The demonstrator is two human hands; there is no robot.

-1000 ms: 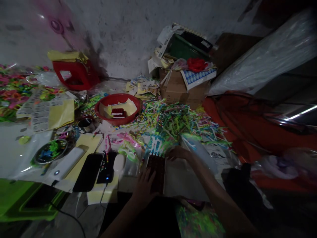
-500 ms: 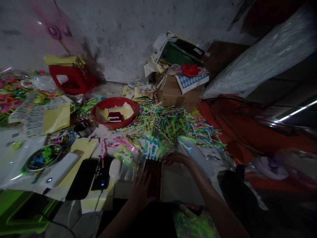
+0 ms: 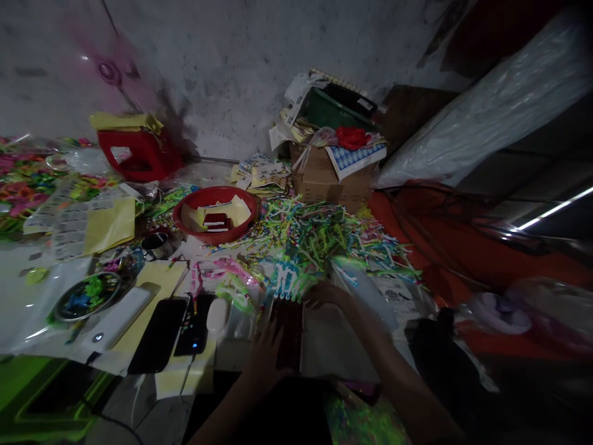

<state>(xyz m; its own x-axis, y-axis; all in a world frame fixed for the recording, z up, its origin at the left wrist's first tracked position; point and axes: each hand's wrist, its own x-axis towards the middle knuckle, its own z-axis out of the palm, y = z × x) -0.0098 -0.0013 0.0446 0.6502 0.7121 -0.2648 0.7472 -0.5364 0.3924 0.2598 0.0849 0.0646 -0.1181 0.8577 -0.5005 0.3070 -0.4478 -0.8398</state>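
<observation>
My left hand (image 3: 266, 352) lies with its fingers spread at the left side of a dark red slotted strip (image 3: 290, 330). At the strip's far end sits a row of light-blue and white plastic figures (image 3: 286, 278). My right hand (image 3: 328, 295) reaches in from the right, its fingers bent down by green pieces (image 3: 303, 283) next to that row. What its fingertips hold, if anything, is hidden in the dim light. Behind both hands spreads a heap of green, blue and white stringy pieces (image 3: 319, 232).
A red basin (image 3: 178, 216) with dark red blocks stands behind left. Nearer are a black phone (image 3: 157, 334), a white power bank (image 3: 123, 318), a white oval case (image 3: 217, 315) and a metal bowl (image 3: 60, 312) of small pieces. A cardboard box (image 3: 319, 182) stands at the wall.
The whole view has shifted slightly down. My right hand has drawn very slightly left by the green pieces; my left hand stays by the red strip.
</observation>
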